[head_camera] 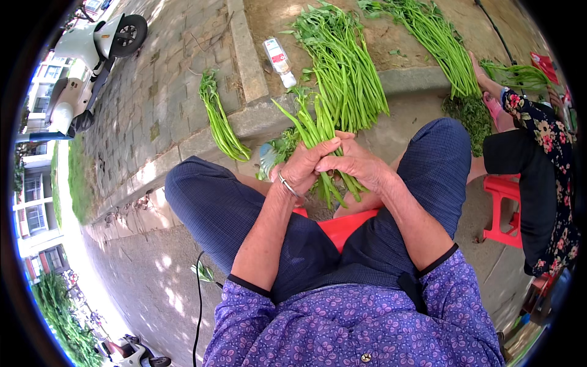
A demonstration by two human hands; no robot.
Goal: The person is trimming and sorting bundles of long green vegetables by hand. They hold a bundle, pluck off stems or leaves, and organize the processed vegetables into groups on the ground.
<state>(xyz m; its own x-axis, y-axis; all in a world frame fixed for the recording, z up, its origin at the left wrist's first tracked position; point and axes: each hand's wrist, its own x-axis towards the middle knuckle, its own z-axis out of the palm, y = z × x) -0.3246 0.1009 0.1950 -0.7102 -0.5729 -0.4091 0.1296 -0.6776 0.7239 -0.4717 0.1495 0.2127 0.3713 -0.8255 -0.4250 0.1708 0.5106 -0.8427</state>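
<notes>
Between my knees, my left hand and my right hand are wrapped around a bunch of green leafy-vegetable stems. The fingers of both hands meet over the bunch, and the lower stem ends stick out beneath them. A metal bangle is on my left wrist. Just beyond my hands lies a large pile of the same long green stems, with leaves at its far end. A smaller bundle lies on the curb to the left. Loose leafy greens are on the ground by my left hand, partly hidden.
A clear plastic bottle lies beside the large pile. Another long pile of stems lies at the upper right, near a seated person's legs and a red plastic stool. A stone curb crosses ahead. A black cable hangs at my left.
</notes>
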